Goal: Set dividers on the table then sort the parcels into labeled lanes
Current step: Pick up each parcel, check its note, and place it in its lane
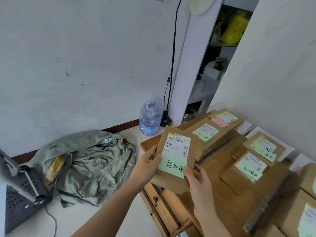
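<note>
Fingers (156, 158) of the left hand (147, 163) curl round the left edge of a brown cardboard parcel (166, 181), with the thumb pressed on its front. The right hand (199, 183) grips the parcel's lower right corner, its thumb at the edge of a green handwritten note (171, 165) stuck below the white shipping label (178, 144). Both hands hold the parcel tilted in the air over the near left corner of the wooden tabletop (222, 200). At 2 to 3 o'clock from it, more labelled parcels (205, 151) lie flat on the tabletop, most with green notes, one far parcel with a pink note (219, 121). At 9 o'clock a crumpled grey-green sack (95, 168) lies on the floor. At 11 o'clock a water jug (150, 118) stands by the wall.
</note>
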